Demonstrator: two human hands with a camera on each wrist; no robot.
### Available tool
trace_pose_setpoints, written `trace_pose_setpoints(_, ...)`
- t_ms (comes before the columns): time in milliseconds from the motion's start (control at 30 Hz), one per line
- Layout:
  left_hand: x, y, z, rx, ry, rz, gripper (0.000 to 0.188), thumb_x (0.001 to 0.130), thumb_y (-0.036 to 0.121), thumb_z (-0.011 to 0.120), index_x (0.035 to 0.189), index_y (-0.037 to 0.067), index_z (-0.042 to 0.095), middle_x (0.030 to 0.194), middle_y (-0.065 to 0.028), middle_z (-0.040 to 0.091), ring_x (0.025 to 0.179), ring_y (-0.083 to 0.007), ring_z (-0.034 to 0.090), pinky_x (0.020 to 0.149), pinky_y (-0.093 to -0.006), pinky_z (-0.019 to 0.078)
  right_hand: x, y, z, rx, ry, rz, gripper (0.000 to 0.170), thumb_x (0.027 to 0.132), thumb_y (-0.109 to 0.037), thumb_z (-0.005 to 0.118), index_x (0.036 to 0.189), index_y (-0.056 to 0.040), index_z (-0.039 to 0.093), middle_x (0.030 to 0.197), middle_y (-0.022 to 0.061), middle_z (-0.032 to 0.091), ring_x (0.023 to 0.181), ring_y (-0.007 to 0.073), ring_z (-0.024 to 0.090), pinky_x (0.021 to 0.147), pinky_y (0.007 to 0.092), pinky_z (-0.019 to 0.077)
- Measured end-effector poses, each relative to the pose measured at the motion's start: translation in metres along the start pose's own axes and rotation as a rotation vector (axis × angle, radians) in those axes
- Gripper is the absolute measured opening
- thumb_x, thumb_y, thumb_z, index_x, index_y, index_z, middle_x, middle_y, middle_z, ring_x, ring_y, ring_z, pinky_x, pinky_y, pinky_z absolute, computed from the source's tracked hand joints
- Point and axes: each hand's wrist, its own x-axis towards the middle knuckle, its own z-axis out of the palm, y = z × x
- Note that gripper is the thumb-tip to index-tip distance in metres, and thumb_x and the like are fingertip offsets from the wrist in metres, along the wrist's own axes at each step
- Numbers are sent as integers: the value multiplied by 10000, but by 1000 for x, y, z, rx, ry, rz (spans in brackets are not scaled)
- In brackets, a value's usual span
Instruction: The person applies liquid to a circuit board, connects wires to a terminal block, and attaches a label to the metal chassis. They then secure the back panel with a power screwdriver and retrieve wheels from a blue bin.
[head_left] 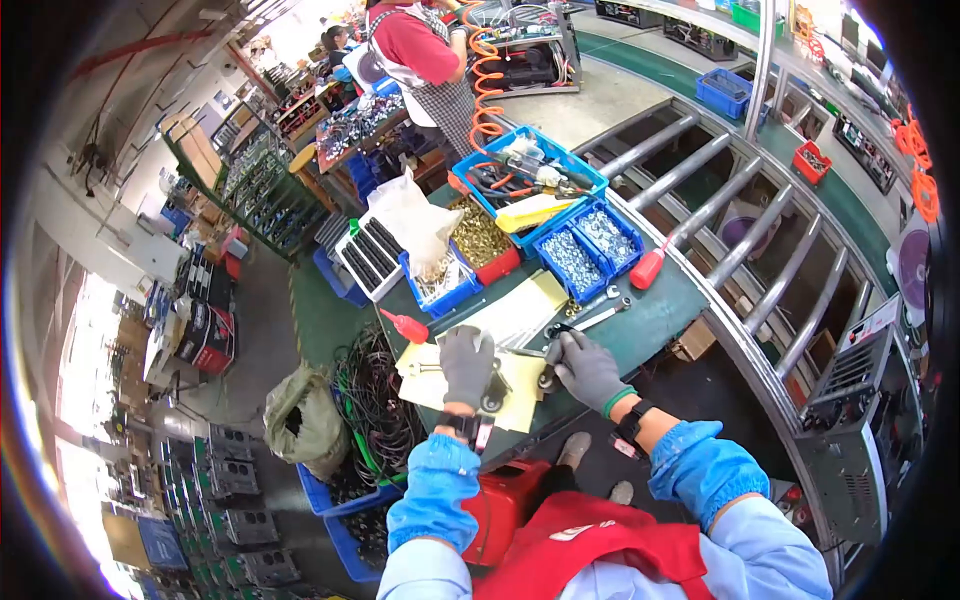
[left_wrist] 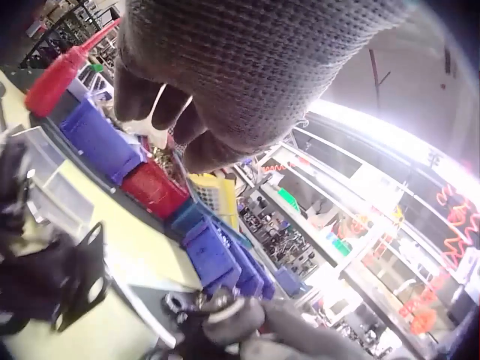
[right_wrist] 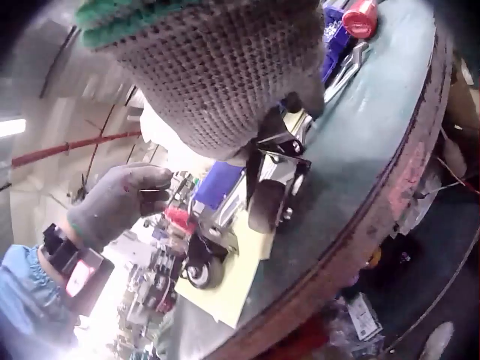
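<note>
My gloved right hand (head_left: 588,370) grips a small caster (right_wrist: 266,204) with a black wheel and metal bracket at the workbench's near edge. A second caster (right_wrist: 202,271) stands on yellow paper (head_left: 519,408), its dark bracket (left_wrist: 56,277) large in the left wrist view. Above that caster hovers my gloved left hand (head_left: 467,365), fingers loosely bent and holding nothing in the left wrist view. A wrench (head_left: 603,314) lies on the green bench top beyond the right hand. Left of the left hand, another wrench (head_left: 422,369) rests on the paper.
Blue bins (head_left: 572,262) of small metal hardware line the back, beside a red bin (head_left: 497,266). Red squeeze bottles (head_left: 648,268) lie on the bench. A roller conveyor (head_left: 735,190) runs along the right. Black cables (head_left: 375,405) fill a crate at left. Another person (head_left: 420,60) stands beyond.
</note>
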Motion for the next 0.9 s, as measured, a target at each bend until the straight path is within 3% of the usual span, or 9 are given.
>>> trace_pose_setpoints(133, 109, -27, 37, -200, -38, 66, 366, 837, 225, 697, 1159, 63, 639, 1031, -208, 667, 944, -398, 647, 835, -481, 509, 9, 4, 8, 20, -82, 191, 736, 922, -432, 590, 1444, 37, 366, 1418, 281, 458, 1178, 450, 549, 981, 507, 464)
trace_pose_setpoints(400, 252, -45, 125, 320, -589, 147, 756, 765, 374, 754, 1411, 87, 485, 1365, -219, 535, 1256, -373, 541, 998, -466, 494, -17, 9, -36, 153, 33, 418, 638, 964, -416, 564, 1393, 33, 422, 1351, 278, 503, 1204, 439, 536, 1003, 483, 454)
trace_pose_setpoints(533, 270, -36, 127, 437, -556, 312, 563, 775, 320, 751, 1250, 69, 582, 1239, -221, 621, 1117, -376, 632, 906, -475, 543, -78, 28, -65, 133, 122, 681, 590, 971, -408, 550, 1383, 4, 458, 1346, 245, 523, 1222, 414, 538, 1000, 470, 461)
trace_pose_setpoints(600, 271, -49, 136, 298, -490, 337, 181, 873, 143, 620, 1018, 46, 668, 956, -197, 699, 901, -359, 697, 748, -490, 562, -116, 36, -77, 41, 149, 846, 593, 974, -432, 533, 1376, 0, 474, 1346, 246, 526, 1215, 409, 546, 1004, 471, 459)
trace_pose_setpoints(633, 271, -61, 150, 278, -441, 368, 142, 907, 103, 568, 988, 43, 668, 926, -197, 699, 858, -371, 697, 693, -494, 555, -140, 39, -77, 13, 161, 904, 599, 975, -442, 526, 1374, 1, 478, 1345, 246, 528, 1212, 410, 548, 1007, 474, 457)
trace_pose_setpoints(733, 276, -66, 162, 347, -414, 506, 126, 916, 82, 550, 912, 54, 672, 828, -189, 683, 773, -383, 687, 613, -500, 533, -211, 38, -80, -47, 219, 1111, 616, 974, -470, 508, 1371, 1, 487, 1343, 249, 533, 1205, 413, 553, 1014, 483, 450)
trace_pose_setpoints(833, 283, -68, 163, 385, -336, 471, 147, 898, 161, 593, 958, 41, 652, 876, -222, 666, 840, -381, 673, 684, -515, 509, -265, 29, -80, -47, 237, 1272, 625, 970, -488, 501, 1367, -6, 495, 1332, 256, 541, 1205, 418, 552, 1011, 495, 449)
trace_pose_setpoints(867, 305, -112, 196, 423, -249, 469, 189, 896, 223, 615, 988, 67, 668, 897, -177, 689, 834, -354, 683, 672, -478, 516, -283, 26, -79, -44, 247, 1323, 620, 969, -487, 502, 1363, -7, 498, 1325, 256, 544, 1201, 418, 554, 1008, 497, 450)
trace_pose_setpoints(900, 344, -161, 239, 410, -405, 377, 237, 894, 284, 633, 1028, 95, 681, 966, -165, 698, 886, -342, 680, 709, -454, 520, -300, 22, -78, -38, 246, 1369, 616, 968, -486, 503, 1358, -9, 501, 1319, 256, 547, 1198, 418, 555, 1005, 498, 451)
